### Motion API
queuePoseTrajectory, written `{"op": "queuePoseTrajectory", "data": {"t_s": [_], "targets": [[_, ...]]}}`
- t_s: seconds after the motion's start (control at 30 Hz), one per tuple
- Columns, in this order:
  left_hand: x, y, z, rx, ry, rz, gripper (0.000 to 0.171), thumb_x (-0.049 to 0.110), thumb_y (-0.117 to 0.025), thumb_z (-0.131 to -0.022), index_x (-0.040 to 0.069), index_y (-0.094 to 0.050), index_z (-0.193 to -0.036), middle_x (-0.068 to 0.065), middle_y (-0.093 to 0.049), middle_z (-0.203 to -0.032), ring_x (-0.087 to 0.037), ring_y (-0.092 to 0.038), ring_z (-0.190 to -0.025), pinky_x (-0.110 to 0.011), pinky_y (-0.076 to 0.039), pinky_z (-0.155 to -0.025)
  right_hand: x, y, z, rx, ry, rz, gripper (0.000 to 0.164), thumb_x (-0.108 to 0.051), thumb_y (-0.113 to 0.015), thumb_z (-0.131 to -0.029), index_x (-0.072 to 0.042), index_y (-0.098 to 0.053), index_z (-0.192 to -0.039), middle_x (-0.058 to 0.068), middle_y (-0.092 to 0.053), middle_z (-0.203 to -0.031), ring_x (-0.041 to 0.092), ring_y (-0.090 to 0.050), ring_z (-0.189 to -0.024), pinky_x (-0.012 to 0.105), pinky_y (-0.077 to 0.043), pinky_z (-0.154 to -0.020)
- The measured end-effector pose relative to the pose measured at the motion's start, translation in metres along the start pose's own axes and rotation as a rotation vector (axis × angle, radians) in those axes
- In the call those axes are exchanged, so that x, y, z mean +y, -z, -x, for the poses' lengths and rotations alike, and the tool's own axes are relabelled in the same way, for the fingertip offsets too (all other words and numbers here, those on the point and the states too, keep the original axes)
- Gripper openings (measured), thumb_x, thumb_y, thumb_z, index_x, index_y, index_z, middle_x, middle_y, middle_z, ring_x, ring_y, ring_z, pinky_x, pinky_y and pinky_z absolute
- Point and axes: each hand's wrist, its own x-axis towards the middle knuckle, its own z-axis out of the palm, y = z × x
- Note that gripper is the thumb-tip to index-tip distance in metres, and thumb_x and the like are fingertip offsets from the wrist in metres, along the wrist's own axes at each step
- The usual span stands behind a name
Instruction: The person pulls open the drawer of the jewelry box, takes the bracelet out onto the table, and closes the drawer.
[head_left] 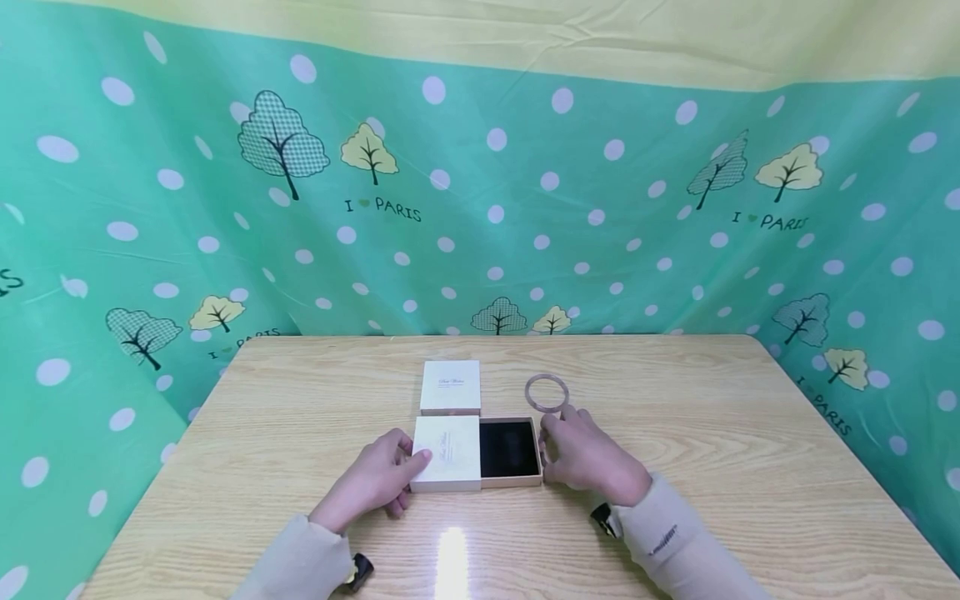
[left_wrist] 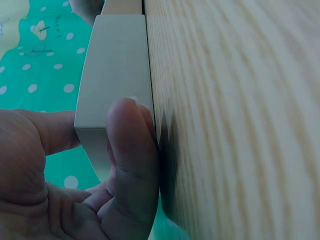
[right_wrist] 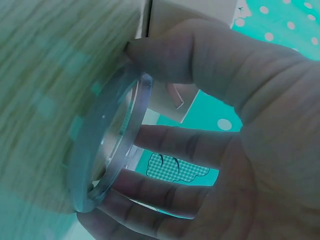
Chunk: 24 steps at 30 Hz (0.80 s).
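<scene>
A cream slide box [head_left: 447, 452] lies at the middle of the wooden table [head_left: 300, 417]. Its drawer [head_left: 508, 450] is pulled out to the right and shows a black lining. My left hand [head_left: 408, 475] grips the sleeve's left end, thumb on top; the left wrist view shows the fingers [left_wrist: 131, 150] clamped on the box corner [left_wrist: 117, 65]. My right hand [head_left: 555, 421] is beside the drawer's right end and pinches the near rim of a clear bangle [head_left: 547, 393]. In the right wrist view the bangle [right_wrist: 127, 135] sits between thumb and fingers, next to the table.
A second, closed cream box [head_left: 450, 386] lies just behind the slide box. A green dotted curtain [head_left: 480, 208] surrounds the table on three sides. Bare wood extends to the left, right and front of the boxes.
</scene>
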Motion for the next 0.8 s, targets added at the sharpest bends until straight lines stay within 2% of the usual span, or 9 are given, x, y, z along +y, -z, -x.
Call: {"op": "queuePoseTrajectory", "data": {"t_s": [0.23, 0.8], "targets": [[0.0, -0.0001, -0.0003, -0.003, 0.001, -0.001, 0.042, 0.035, -0.056, -0.097, -0.003, -0.048, -0.114, -0.012, -0.059, -0.065, -0.02, -0.057, -0.044, -0.032, -0.052, -0.042, -0.003, 0.0028, 0.0029, -0.029, -0.015, 0.005, 0.033, -0.012, -0.079, -0.069, -0.018, -0.059, -0.094, 0.007, -0.049, -0.1, 0.027, -0.043, -0.09, 0.035, -0.044, -0.068], [-0.0014, -0.0007, -0.0026, -0.011, -0.004, -0.002, 0.043, 0.035, -0.056, -0.097, -0.003, -0.048, -0.114, -0.012, -0.059, -0.066, -0.019, -0.057, -0.044, -0.032, -0.052, -0.042, -0.0025, 0.0038, 0.0033, -0.025, 0.0, 0.02, 0.034, -0.015, -0.079, -0.069, -0.016, -0.061, -0.097, 0.008, -0.05, -0.099, 0.027, -0.044, -0.088, 0.036, -0.044, -0.069]]}}
